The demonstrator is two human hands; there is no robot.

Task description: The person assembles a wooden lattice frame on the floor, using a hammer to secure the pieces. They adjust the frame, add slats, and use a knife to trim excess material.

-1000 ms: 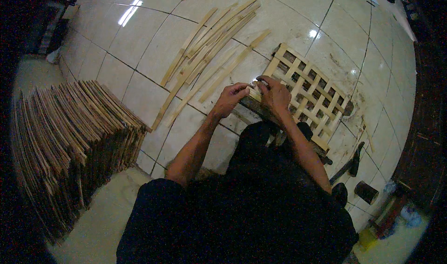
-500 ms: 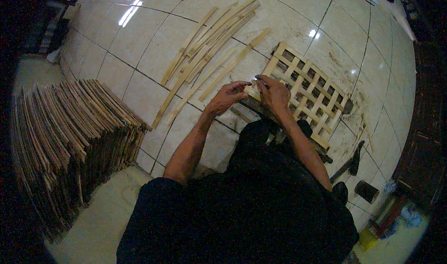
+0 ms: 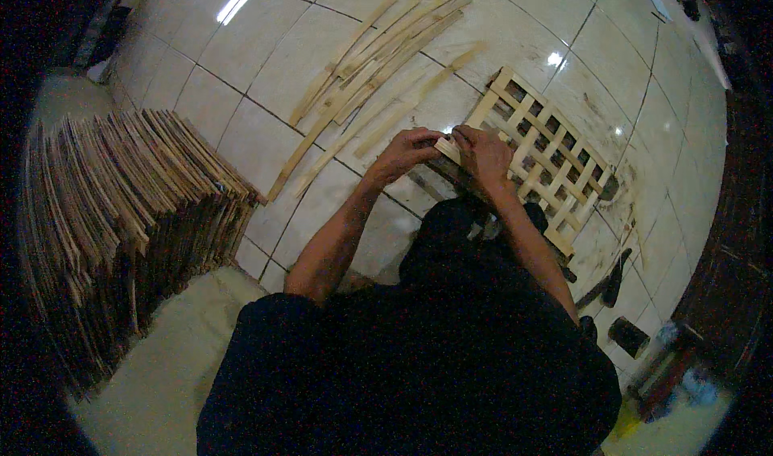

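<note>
A lattice panel point(image 3: 528, 144) of pale, flat wooden or bamboo strips, woven crosswise, lies in front of me on a dark support. At its near left corner my two hands meet. My left hand point(image 3: 400, 156) reaches in from the left, its thumb and fingers pinched at the corner. My right hand point(image 3: 485, 158) rests over the panel's left edge, fingers curled and pressed together beside the left fingertips. Whatever small thing lies between the fingertips is too small and blurred to name.
Several loose pale strips point(image 3: 354, 94) lie on the tiled floor beyond my left hand. A tall stack of thin brown slats point(image 3: 137, 190) stands at left. To the right lie a dark hammer-like tool point(image 3: 617, 277), a dark cylinder point(image 3: 629, 338) and scattered debris.
The view has shifted slightly. My left fingers have closed in toward the right hand at the panel's corner. The panel and loose strips otherwise lie as before.
</note>
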